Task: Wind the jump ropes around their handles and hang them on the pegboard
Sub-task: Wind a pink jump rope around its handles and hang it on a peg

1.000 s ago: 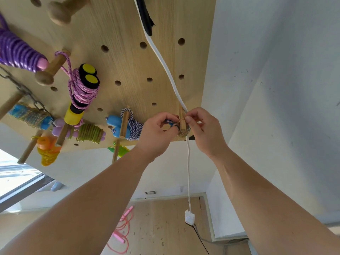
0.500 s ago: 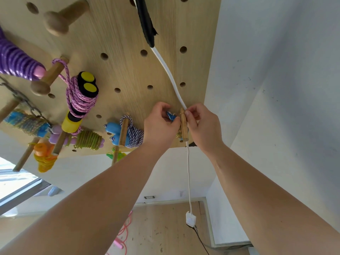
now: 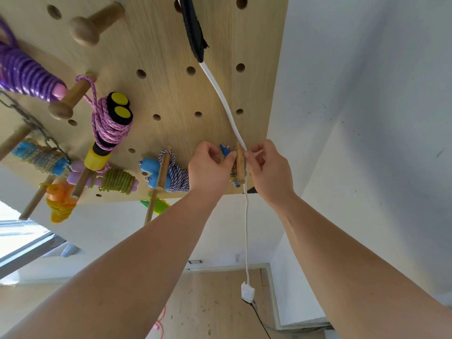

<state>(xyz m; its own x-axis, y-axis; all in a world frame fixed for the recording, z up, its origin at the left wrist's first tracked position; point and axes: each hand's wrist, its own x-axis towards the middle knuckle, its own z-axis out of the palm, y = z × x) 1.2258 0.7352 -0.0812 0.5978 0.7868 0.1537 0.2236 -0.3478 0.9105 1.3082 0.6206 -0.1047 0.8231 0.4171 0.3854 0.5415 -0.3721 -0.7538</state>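
Both arms reach up to the lower right part of the wooden pegboard (image 3: 171, 45), a little above the middle of the frame. Between the two hands a short wooden peg (image 3: 240, 165) stands out of the board. The blue-handled jump rope (image 3: 226, 152) is at this peg, on its left side: a blue handle end shows above the left thumb, and some yellowish windings show lower, just beside the peg.

The left hand (image 3: 210, 167) has curled fingers and grasps the blue handle with thumb and fingers. The right hand (image 3: 269, 172) is also curled, with its fingertips (image 3: 247, 155) touching the right side of the peg. I cannot tell what it pinches there, or if it pinches anything.

A white cable (image 3: 227, 111) comes down from a black strap (image 3: 194, 33) at the top. It passes just beside the peg and the right fingertips and ends in a white adapter (image 3: 247, 292) near the wooden floor (image 3: 208, 302).

On the left half of the board other wound ropes hang on pegs: a purple rope (image 3: 24, 74) at the upper left, a pink rope with yellow-and-black handles (image 3: 110, 126), and a blue-and-white rope (image 3: 175, 177) just left of the left hand.
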